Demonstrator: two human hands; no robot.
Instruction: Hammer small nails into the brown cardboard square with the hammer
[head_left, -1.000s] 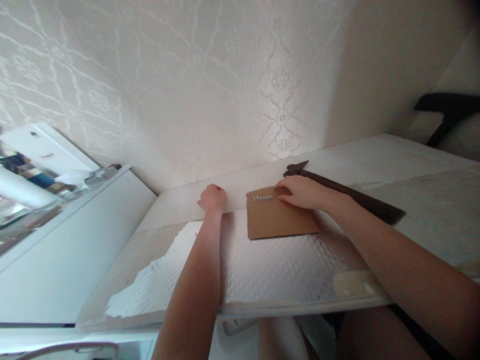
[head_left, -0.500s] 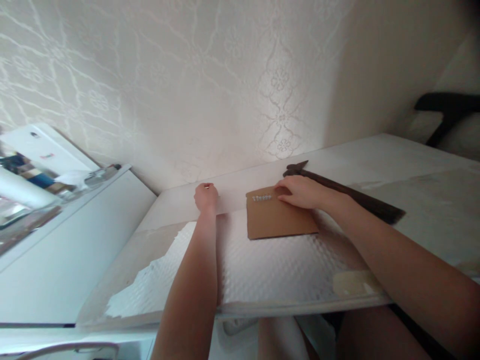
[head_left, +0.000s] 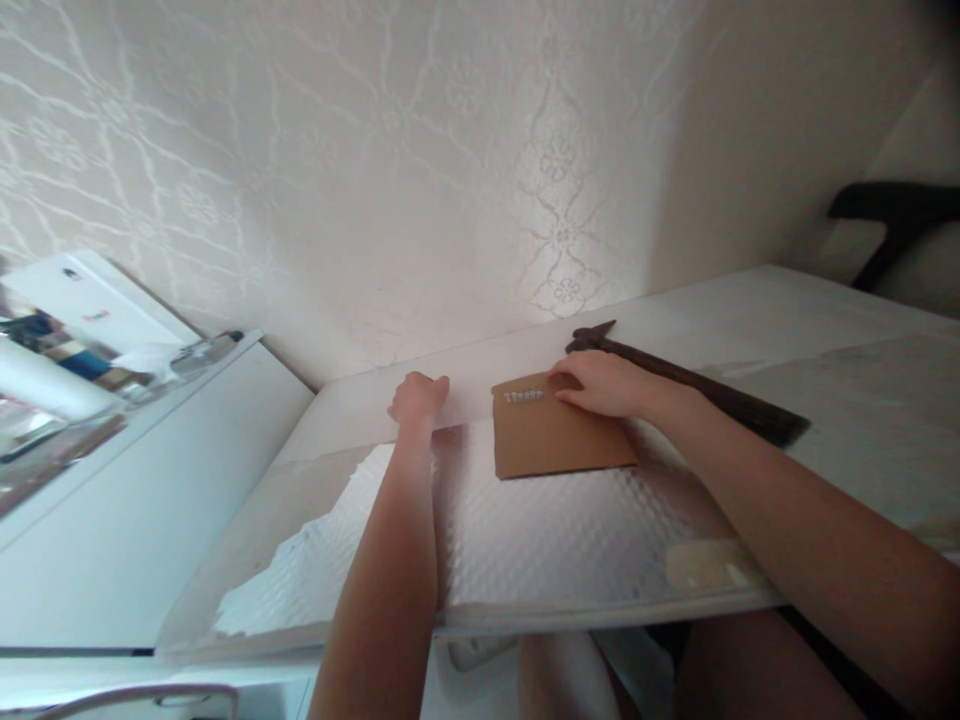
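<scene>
A flat piece of brown cardboard (head_left: 562, 440) lies on the white quilted-looking sheet in front of me. Near its upper left edge is a row of several small silvery pieces (head_left: 523, 396), too small to name. My right hand (head_left: 600, 383) holds the cardboard at its upper right, thumb on its face and fingertips by the top edge. Just behind that hand and forearm lies a dark hammer (head_left: 697, 388), its head toward the wall. My left hand (head_left: 418, 398) is closed above the table, left of the cardboard; whatever its fingers may hold is hidden.
The white table (head_left: 757, 310) runs along a patterned wall (head_left: 450, 180). On the left stands a white cabinet (head_left: 172, 480) with a white box (head_left: 97, 300) and assorted items on top. A dark chair part (head_left: 892, 215) shows at far right.
My left hand has turned, so its thumb now points to the right, while it stays in about the same spot. The right hand and the cardboard have not moved.
</scene>
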